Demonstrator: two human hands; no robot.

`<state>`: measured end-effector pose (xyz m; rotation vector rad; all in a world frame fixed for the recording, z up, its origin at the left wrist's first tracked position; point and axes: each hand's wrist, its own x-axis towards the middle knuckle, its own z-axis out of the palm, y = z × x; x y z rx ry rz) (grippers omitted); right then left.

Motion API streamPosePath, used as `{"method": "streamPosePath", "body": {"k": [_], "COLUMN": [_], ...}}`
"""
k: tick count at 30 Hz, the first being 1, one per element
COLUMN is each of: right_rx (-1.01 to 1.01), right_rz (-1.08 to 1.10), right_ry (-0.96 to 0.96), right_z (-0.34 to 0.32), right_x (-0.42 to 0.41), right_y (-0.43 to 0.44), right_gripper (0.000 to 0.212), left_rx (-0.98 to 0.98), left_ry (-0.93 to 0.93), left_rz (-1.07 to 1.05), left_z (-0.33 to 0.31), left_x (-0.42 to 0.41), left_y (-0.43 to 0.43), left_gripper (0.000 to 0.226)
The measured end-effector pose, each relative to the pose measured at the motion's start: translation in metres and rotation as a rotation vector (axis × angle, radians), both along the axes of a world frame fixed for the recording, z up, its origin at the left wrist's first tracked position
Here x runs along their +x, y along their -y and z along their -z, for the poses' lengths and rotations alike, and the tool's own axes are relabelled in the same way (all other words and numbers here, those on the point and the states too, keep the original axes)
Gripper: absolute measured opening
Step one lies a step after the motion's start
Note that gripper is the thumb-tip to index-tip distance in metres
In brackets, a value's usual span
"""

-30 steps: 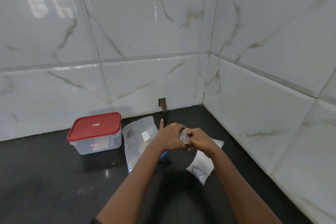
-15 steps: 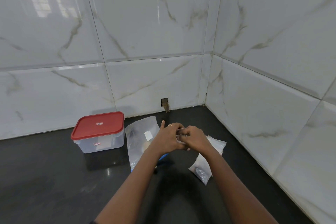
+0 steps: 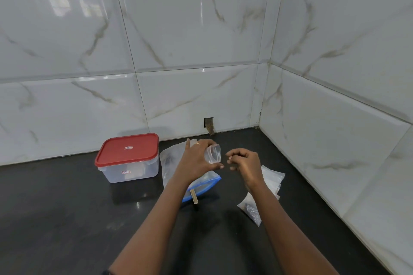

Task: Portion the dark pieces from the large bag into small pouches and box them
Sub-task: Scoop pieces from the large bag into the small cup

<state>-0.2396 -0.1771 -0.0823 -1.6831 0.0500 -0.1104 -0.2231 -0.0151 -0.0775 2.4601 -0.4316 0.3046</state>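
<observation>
My left hand holds a small clear pouch with its mouth spread open, above the large clear bag. That bag lies flat on the black counter, its blue zip edge toward me, and a wooden stick pokes out of it. My right hand hovers just right of the pouch with loosely curled fingers and holds nothing. A filled small pouch with dark pieces lies at the right. A clear box with a red lid stands closed at the left.
A pile of empty small pouches lies behind my right wrist. Marble-tiled walls close the counter at the back and the right, meeting in a corner. A small hole in the wall sits just above the counter.
Both hands were together on the small pouch. Now my right hand has let go and moved right, and the pouch's mouth stands open in my left hand.
</observation>
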Motion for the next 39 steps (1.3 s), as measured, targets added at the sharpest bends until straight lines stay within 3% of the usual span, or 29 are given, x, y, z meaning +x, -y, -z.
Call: {"method": "streamPosePath", "body": {"k": [2,6,9,16,22,25,28,30,33,36,39], "right_rx": [-0.340,-0.959,-1.180,-1.134,-1.049,-1.019,-1.087,-1.149,-1.207,-1.298,-1.294], "right_rz": [-0.028,-0.248,-0.227,0.012,0.190,0.345,0.311,0.204,0.002,-0.184,-0.221], "right_ry": [0.010,0.037,0.148,0.461,0.437,0.436,0.545,0.466,0.181,0.027,-0.064], "right_z": [0.014,0.039,0.051,0.047,0.032,0.025,0.024,0.024,0.015,0.005,-0.001], "right_x": [0.001,0.002,0.005,0.016,0.022,0.013,-0.001,-0.005,-0.002,0.004,0.008], "right_y": [-0.005,-0.027,-0.044,-0.055,-0.043,-0.044,-0.054,-0.063,-0.070,-0.072,-0.075], "right_gripper": [0.025,0.067,0.060,0.016,0.015,0.025,0.007,0.013,0.029,0.023,0.026], "left_rx": [0.033,0.100,0.174,0.282,-0.180,-0.252,-0.309,-0.305,-0.330,-0.408,-0.463], "left_ry": [0.008,-0.055,-0.108,-0.170,-0.033,-0.006,0.016,0.029,0.048,0.030,-0.008], "left_rz": [-0.072,-0.143,-0.118,-0.132,-0.258,-0.287,-0.318,-0.335,-0.326,-0.329,-0.346], "left_z": [-0.002,-0.001,0.009,0.033,0.028,0.019,0.017,0.016,0.013,0.014,0.017], "left_x": [0.003,0.006,0.005,-0.004,0.002,0.010,0.017,0.019,0.019,0.020,0.020], "left_y": [-0.010,-0.023,-0.032,-0.056,-0.059,-0.050,-0.041,-0.037,-0.032,-0.034,-0.037], "left_gripper": [0.064,0.075,0.077,0.079,0.056,0.049,0.042,0.039,0.033,0.031,0.036]}}
